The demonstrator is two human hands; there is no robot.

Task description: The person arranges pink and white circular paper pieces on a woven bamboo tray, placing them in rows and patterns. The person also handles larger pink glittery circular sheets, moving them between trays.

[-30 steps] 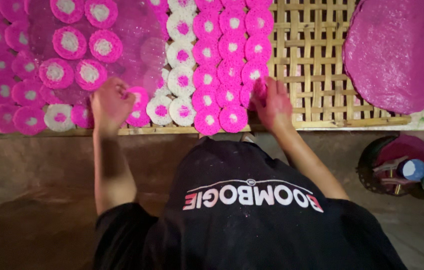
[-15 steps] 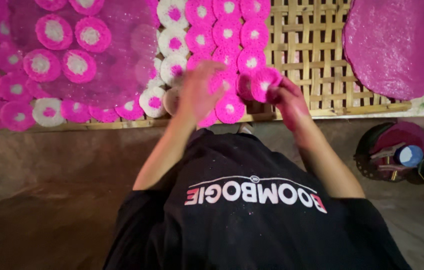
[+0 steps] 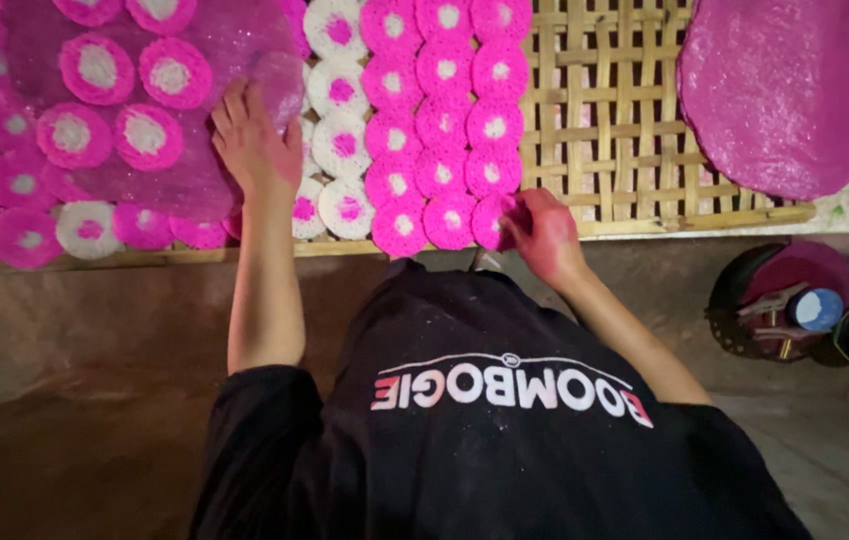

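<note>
Taking the woven bamboo tray [image 3: 635,120] as the landmark, its far left end is covered by a translucent pink sheet [image 3: 195,150] with pink-and-white rounds showing under and on it. The left hand [image 3: 255,145] lies flat on the near right edge of that sheet, palm down, fingers spread and pointing away from the person; it grips nothing, only pressing on the sheet. Just right of it run columns of white rounds with pink centres [image 3: 340,145], then pink rounds [image 3: 445,110], the columns running away from the tray's near edge. At that near edge, the right hand [image 3: 545,235] pinches the last pink disc [image 3: 493,220] of the front row between fingertips and thumb; the disc lies flat on the slats. Further right the slats are bare. Beyond the tray's right end rests a large magenta slab [image 3: 795,90].
</note>
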